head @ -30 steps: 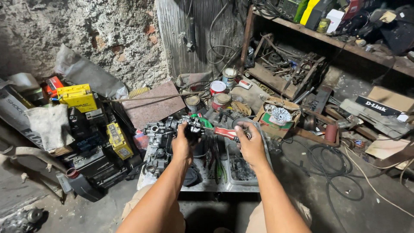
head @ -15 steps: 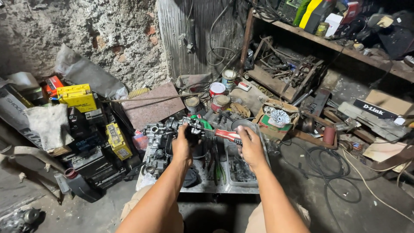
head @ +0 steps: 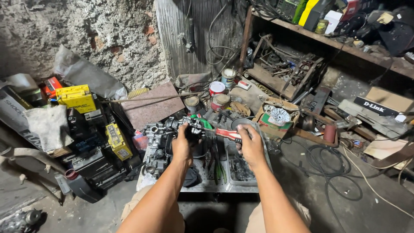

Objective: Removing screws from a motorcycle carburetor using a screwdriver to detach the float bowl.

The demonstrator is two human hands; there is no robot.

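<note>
Left hand [head: 183, 144] clamped on small metal engine part [head: 194, 128]; right hand [head: 250, 144] gripping red-handled tool [head: 228, 134], lying crosswise, tip pointing left at it.

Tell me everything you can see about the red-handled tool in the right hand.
The tool has a red handle with a pale patch and a dark metal front end, perhaps pliers; the exact type is unclear. It lies almost level, pointing left. The right hand grips the handle from the right. Its tip reaches the small dark metal part that the left hand holds, above the grey tray.
</note>
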